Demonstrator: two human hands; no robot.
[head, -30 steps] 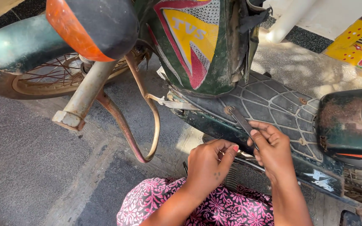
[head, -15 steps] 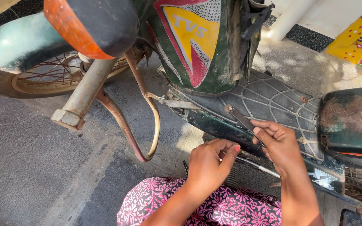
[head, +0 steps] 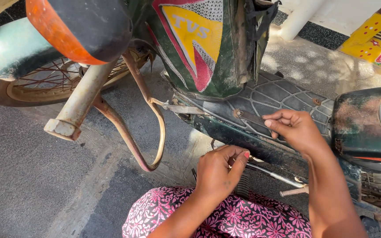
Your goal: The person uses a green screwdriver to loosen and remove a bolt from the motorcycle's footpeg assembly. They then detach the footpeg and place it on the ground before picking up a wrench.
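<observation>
My right hand (head: 295, 128) rests on the ribbed dark footboard (head: 270, 94) of a green moped, its fingers pinched on a thin dark tool (head: 248, 117) that lies flat against the board and points left. My left hand (head: 219, 169) is lower, with its fingers curled in against the footboard's bottom edge, beside a thin metal rod (head: 272, 174). Whether it grips a small part there is hidden. My pink flowered clothing (head: 225, 218) fills the bottom of the view.
The green and yellow leg shield (head: 199, 48) rises above the footboard. At left are a rusty curved guard bar (head: 155, 119), a pale fork tube (head: 78, 105) and the spoked front wheel (head: 36, 83). A worn green body panel (head: 367, 121) sits at right, on grey paving.
My right hand has moved up along the footboard with the thin tool. My left hand has stayed at the board's lower edge.
</observation>
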